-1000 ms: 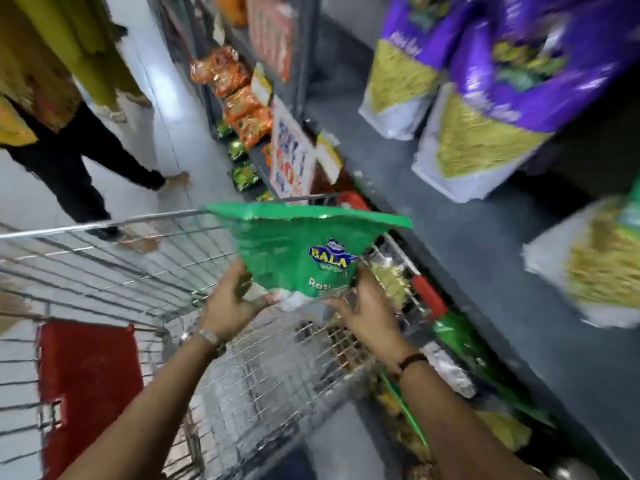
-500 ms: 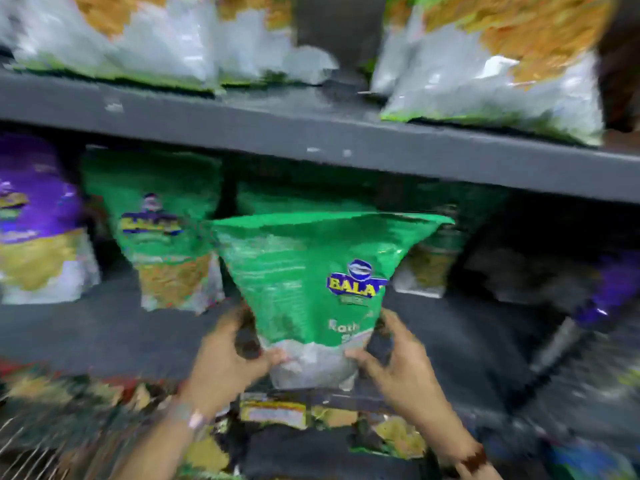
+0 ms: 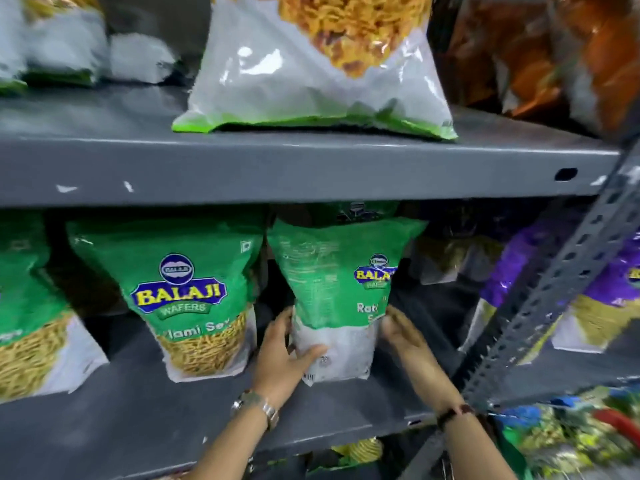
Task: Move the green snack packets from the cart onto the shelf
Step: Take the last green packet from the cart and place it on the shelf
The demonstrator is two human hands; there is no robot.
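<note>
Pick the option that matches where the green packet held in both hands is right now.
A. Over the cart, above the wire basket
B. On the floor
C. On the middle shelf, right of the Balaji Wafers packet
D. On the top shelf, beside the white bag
C: the left hand and right hand hold the green packet upright on the middle shelf, right of the Balaji Wafers packet.
</note>
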